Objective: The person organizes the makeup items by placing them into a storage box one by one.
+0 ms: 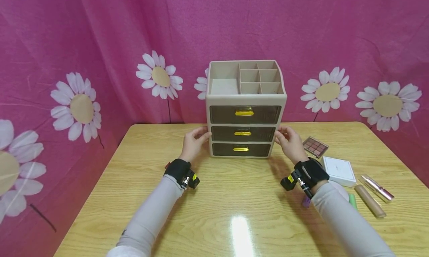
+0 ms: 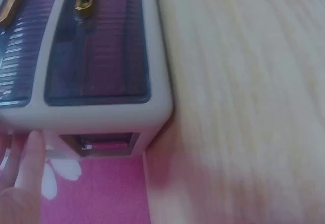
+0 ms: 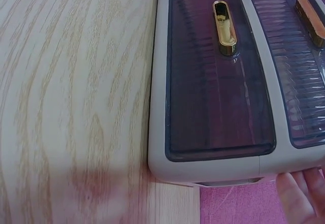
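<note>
A cream drawer organizer [image 1: 246,100] stands upright on the table, with three dark see-through drawers, all closed, and gold handles. Its top has one large compartment and several small ones. At its left side, my left hand [image 1: 195,140] grips the edge low down, level with the middle drawer. My right hand [image 1: 289,140] holds the opposite side at about the same height. In the left wrist view, the left fingers [image 2: 31,160] meet the side wall beside a rectangular cutout. The right fingers [image 3: 299,193] touch the side in the right wrist view; some fingertips are hidden.
On the table's right lie an eyeshadow palette [image 1: 315,146], a white box [image 1: 338,171], a shiny pink tube [image 1: 377,188], a tan tube [image 1: 370,201] and a green item [image 1: 352,202]. A purple item [image 1: 306,202] shows beside my right forearm. Pink flowered cloth [image 1: 187,33] hangs behind.
</note>
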Demonstrator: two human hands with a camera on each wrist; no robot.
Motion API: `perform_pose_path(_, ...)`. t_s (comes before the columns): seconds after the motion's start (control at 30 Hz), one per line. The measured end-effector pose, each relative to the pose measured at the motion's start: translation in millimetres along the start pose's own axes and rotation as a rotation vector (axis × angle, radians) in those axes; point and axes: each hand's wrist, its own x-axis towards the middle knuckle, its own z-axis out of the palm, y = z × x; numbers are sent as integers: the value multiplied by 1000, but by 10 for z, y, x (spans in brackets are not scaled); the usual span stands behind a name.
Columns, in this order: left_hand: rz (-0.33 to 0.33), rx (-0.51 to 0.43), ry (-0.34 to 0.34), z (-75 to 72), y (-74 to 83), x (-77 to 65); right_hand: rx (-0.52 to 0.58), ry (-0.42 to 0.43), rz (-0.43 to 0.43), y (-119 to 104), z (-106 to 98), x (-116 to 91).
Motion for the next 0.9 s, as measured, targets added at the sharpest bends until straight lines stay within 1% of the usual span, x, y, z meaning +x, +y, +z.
perform_pose_path(0.03, -14, -19, -20, -11, 4, 13, 1, 0, 0, 0, -1, -1)
perform_pose_path(0.13, -96, -159, -82, -58, 11, 63, 7, 2, -3, 4, -4, 1)
perform_pose_path(0.17, -134, -211, -95, -74, 11, 82, 6, 3, -7, 5, -4, 2)
perform_pose_path(0.27, -253, -328, -105, -123, 2, 142, 3, 2, -15, 15, -4, 9)
perform_pose_path(0.4, -378, -355, -131, -170, -30, 237, -1, 0, -15, 29, -3, 12)
perform_pose_path(0.47, -431, -366, -152, -174, -55, 296, -1, -1, -14, 32, -1, 11)
perform_pose_path(0.53, -482, -357, -164, -164, -101, 370, 1, -2, -10, 34, 2, 9)
perform_pose_path(0.57, -507, -359, -171, -152, -137, 415, 3, -4, -9, 33, 4, 8)
perform_pose_path(0.6, -523, -387, -190, -149, -181, 456, 4, -6, -10, 34, 5, 7)
perform_pose_path(0.63, -519, -416, -224, -161, -310, 542, 2, -7, -9, 32, 6, 6)
perform_pose_path(0.7, -538, -469, -267, -177, -716, 812, 2, -9, -8, 29, 6, 5)
perform_pose_path(0.8, -565, -482, -277, -164, -824, 922, 0, -12, -4, 15, 0, 3)
perform_pose_path(0.83, -569, -477, -276, -162, -890, 977, -3, -11, -3, 11, -2, 4)
perform_pose_path(0.87, -583, -476, -276, -156, -918, 1012, -6, -11, -3, 9, -6, 5)
perform_pose_path(0.9, -575, -482, -289, -158, -906, 1015, -8, -11, -3, 9, -8, 6)
